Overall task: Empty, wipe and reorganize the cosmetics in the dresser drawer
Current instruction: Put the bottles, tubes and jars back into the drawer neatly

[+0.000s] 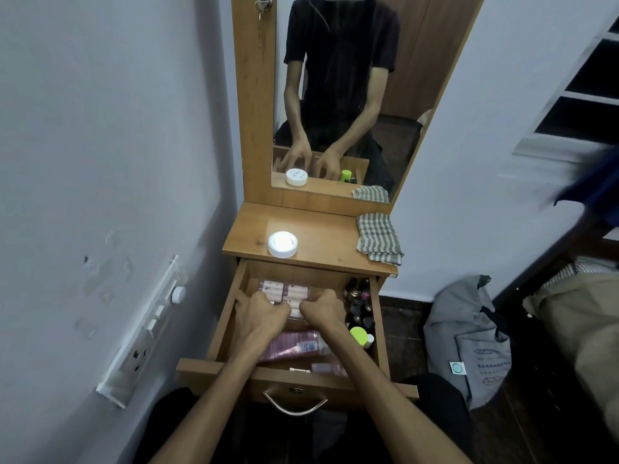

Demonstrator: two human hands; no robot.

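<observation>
both hands reach into the open drawer [231, 316] of the desk [328, 242]. the left hand [259, 314] and right hand [323, 308] are curled narrow over a clear pack of pale pink tubes [284, 291]; whether they grip it i cannot tell. dark little bottles [360, 304] stand along the drawer's right side, a pink tube [291, 346] lies nearer the front. on the desk sit a white jar [283, 244] and a checked cloth [378, 237]
</observation>
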